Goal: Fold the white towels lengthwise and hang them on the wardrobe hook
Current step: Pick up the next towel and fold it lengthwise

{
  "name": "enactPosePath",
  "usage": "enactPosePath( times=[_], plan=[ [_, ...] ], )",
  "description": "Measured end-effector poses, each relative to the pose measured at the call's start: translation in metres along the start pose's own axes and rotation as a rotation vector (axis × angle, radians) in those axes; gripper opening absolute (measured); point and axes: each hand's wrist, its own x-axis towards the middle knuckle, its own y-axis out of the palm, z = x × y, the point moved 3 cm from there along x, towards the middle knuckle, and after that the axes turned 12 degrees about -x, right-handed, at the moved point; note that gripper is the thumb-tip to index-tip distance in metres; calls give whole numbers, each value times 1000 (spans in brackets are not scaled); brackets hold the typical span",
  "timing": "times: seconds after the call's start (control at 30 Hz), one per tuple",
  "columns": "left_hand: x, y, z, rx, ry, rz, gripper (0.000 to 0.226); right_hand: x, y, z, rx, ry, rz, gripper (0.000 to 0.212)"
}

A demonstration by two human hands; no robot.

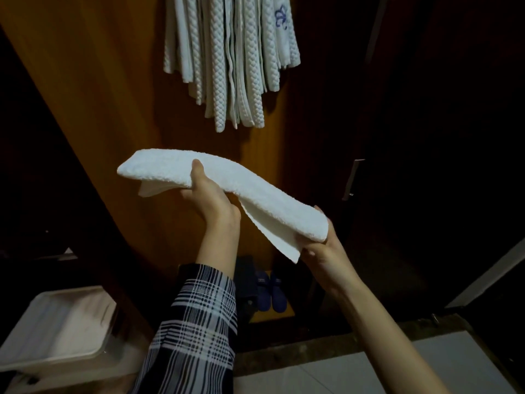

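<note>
Head view, towel: folded white towel [227,180] held level in mid-air, below hanging towels [230,58] on wardrobe door [99,95].
Left hand [211,199]: clamped on towel's middle, thumb on top.
Right hand [326,251]: pinching towel's near end.
Lower left: white bin [56,331].

A folded white towel [227,180] lies long and narrow in mid-air, sloping down rightward, below hanging textured towels [230,58].

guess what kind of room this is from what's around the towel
Probably a bedroom or hotel wardrobe nook: hanging towels on a wooden wardrobe panel, slippers on the floor below, a metal door handle.
</note>
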Motion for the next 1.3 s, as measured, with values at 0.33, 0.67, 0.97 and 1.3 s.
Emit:
enactPosePath(
  times=[0.33,0.67,0.97,1.3],
  plan=[
    [3,-5,-9,95,5,-12,53,-9,-7,33,-432,-521,-320,24],
    [0,-10,-9,196,-33,47,54,-10,-14,43,-312,-464,-517,9],
    [-10,7,-5,33,-155,36,53,-5,19,0,275,407,233,50],
    [0,10,-22,70,-63,23,45,9,0,24,304,103,-16,19]
  ],
)
